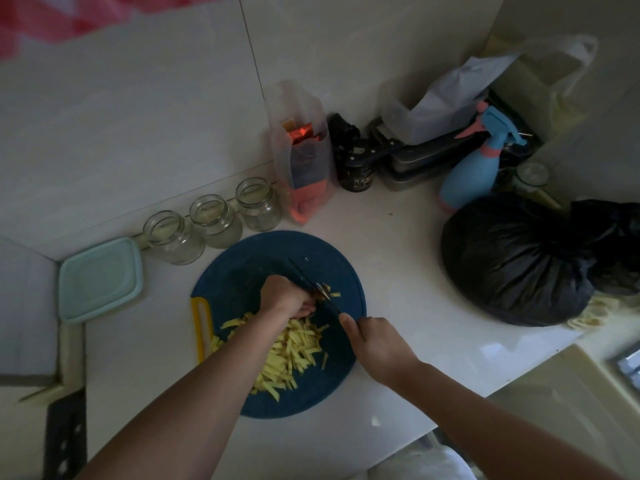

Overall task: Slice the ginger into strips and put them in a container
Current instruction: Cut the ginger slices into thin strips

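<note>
As left hand (286, 296) pins ginger (322, 293), right (377, 344) grips knife (300, 274).

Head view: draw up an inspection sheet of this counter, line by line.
Surface: white counter, blue cutting board on it.
Job's things: ginger strips piled on the board; ginger piece under the knife; lidded container at the left, three open glass jars behind the board.
Clutter: black bag, spray bottle, clear pouch, dark jar, metal trays at the back right.
Hands: left hand holds the ginger piece; right hand grips the knife.
Cables: nothing seen.
Surroundings: tiled wall behind.
</note>
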The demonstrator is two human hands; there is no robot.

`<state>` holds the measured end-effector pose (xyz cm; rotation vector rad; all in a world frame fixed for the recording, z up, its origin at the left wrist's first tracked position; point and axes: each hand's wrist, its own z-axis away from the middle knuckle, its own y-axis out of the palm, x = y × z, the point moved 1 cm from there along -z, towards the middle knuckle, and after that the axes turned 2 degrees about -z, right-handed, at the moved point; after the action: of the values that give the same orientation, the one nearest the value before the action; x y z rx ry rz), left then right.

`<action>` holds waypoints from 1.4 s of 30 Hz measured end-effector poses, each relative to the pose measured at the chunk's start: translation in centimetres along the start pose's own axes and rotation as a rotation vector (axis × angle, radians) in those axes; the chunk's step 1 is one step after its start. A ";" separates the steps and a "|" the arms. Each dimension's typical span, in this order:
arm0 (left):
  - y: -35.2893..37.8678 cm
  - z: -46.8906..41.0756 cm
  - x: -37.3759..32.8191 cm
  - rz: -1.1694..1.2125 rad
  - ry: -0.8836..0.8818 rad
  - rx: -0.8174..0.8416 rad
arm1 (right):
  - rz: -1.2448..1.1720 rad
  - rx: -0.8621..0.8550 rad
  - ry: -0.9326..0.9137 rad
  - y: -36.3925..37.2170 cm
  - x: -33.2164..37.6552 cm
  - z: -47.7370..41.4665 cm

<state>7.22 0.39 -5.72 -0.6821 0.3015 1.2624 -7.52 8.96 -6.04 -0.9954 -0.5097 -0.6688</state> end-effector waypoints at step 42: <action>-1.6 -0.9 0.4 -0.441 0.550 -0.176 | -0.416 0.014 0.249 -2.9 0.3 -1.1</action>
<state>8.93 -0.05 -6.13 -1.1772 0.4619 0.6678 -9.26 6.81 -4.67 -0.7832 -0.5046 -1.1438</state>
